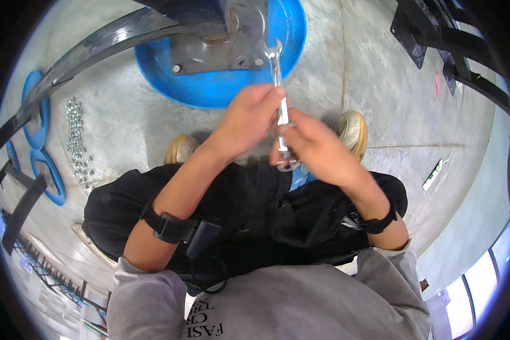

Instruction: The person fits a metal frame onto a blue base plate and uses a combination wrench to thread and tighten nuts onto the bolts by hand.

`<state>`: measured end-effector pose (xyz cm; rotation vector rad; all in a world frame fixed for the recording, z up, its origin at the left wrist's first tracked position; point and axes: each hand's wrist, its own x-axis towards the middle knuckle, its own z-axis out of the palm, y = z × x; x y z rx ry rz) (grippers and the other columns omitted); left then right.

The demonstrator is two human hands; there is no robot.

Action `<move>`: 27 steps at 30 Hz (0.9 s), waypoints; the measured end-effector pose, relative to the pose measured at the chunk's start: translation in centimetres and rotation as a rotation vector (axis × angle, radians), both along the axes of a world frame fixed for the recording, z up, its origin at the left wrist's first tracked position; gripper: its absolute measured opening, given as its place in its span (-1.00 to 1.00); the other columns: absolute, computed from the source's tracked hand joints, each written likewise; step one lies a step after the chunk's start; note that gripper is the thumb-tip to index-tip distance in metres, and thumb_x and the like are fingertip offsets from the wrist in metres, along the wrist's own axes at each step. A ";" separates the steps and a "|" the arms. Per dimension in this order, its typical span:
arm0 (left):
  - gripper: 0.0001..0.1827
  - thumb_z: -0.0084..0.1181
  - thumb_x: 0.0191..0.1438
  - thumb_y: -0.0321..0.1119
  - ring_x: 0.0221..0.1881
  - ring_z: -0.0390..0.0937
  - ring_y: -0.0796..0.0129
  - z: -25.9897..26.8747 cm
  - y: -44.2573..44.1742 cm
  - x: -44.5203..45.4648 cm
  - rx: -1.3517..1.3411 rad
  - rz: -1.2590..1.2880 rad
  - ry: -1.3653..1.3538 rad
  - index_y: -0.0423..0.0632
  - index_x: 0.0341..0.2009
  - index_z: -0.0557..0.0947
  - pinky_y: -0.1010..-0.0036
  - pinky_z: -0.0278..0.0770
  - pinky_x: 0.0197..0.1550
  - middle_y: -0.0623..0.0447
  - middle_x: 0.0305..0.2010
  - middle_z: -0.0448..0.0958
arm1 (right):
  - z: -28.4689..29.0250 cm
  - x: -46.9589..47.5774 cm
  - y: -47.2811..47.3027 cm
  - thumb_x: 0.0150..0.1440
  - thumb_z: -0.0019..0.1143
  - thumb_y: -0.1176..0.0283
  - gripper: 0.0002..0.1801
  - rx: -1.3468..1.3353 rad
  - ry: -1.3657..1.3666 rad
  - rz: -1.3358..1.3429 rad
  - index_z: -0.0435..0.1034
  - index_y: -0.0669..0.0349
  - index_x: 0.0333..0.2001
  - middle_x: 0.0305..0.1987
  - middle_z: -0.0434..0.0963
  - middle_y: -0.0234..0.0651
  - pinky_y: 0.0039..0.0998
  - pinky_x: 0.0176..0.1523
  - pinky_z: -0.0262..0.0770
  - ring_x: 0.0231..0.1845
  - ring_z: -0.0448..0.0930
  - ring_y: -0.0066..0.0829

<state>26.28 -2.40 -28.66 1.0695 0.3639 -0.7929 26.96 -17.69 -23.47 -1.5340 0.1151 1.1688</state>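
A shiny metal combination wrench [273,68] points away from me over my lap, its open jaw towards the floor plate. My left hand [250,117] grips its shaft near the middle, thumb along the metal. Lower down, my right hand [318,146] has its fingers around the shaft close to the other end, slightly blurred. Ahead, a dark steel base plate [216,59] sits in a round blue dish [187,92] under a black metal post. Two bolt heads, a left one [177,68] and a right one [259,62], show at its near corners. The wrench jaw appears beside the right bolt; contact cannot be judged.
Many loose metal nuts [74,127] lie on the concrete floor to the left. A curved-looking black beam [110,36] crosses the upper left, near more blue dishes [36,110]. Black metal frames [454,40] stand at right, with a small green-white object [432,175] on the floor.
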 end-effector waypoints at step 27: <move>-0.68 -0.20 0.15 -0.13 -0.60 0.27 0.56 -1.5 0.4 0.0 0.134 -0.104 0.178 -0.06 -0.45 0.49 0.61 0.26 -0.53 0.20 -0.62 0.33 | -1.6 1.7 -1.1 0.16 -0.18 0.30 -0.70 -0.108 0.212 0.132 0.32 0.32 -0.18 -0.48 0.48 -0.29 -0.51 -0.44 0.46 -0.49 0.55 -0.46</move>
